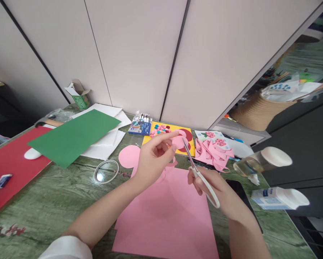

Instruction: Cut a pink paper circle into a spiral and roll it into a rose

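Note:
Between its thumb and fingers my left hand (156, 153) pinches a small pink paper piece (179, 142) with a rounded edge. My right hand (208, 181) grips white-handled scissors (195, 167), their blades pointing up and away at the right edge of that piece. Whether the blades touch the paper is hard to tell. Below both hands lies a large pink sheet (167, 216). A pink paper circle (129, 156) rests left of my left hand, and pink offcuts (212, 153) are heaped beyond my right hand.
Farther back, a yellow sheet (148, 139) bears dark red circles and small colored balls. A marker box (140, 124), green sheet (77, 135), red board (18, 163) and tape ring (106, 171) lie leftward. On the right are a phone (244, 199), a clear cup (248, 166) and a white bottle (278, 198).

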`<state>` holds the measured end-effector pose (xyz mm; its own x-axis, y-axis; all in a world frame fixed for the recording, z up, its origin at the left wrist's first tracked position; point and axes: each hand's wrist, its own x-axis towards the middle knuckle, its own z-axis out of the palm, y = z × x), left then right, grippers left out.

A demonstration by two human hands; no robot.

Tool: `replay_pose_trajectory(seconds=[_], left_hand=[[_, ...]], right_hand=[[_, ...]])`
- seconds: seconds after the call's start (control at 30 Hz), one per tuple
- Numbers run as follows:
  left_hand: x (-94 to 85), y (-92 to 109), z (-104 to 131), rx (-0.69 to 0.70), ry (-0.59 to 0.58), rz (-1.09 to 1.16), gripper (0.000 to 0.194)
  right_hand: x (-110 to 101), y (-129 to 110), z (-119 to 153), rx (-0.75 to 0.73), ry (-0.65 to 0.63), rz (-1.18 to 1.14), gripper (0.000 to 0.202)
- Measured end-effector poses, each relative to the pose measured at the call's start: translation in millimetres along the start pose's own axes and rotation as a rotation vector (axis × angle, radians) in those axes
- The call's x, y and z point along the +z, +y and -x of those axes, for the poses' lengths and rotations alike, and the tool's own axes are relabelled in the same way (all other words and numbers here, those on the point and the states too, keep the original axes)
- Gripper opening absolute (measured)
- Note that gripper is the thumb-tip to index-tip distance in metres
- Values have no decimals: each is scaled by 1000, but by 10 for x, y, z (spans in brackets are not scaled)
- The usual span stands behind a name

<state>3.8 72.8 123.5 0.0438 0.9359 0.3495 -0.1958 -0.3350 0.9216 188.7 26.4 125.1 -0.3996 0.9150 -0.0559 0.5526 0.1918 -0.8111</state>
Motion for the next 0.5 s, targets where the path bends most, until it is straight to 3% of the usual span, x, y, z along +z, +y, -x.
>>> replay_pose_trajectory(seconds=[0.5], left_hand=[[-47, 22, -14, 10, 23, -7, 21]], right_hand=[[-33, 4, 32, 48, -41, 4, 30]])
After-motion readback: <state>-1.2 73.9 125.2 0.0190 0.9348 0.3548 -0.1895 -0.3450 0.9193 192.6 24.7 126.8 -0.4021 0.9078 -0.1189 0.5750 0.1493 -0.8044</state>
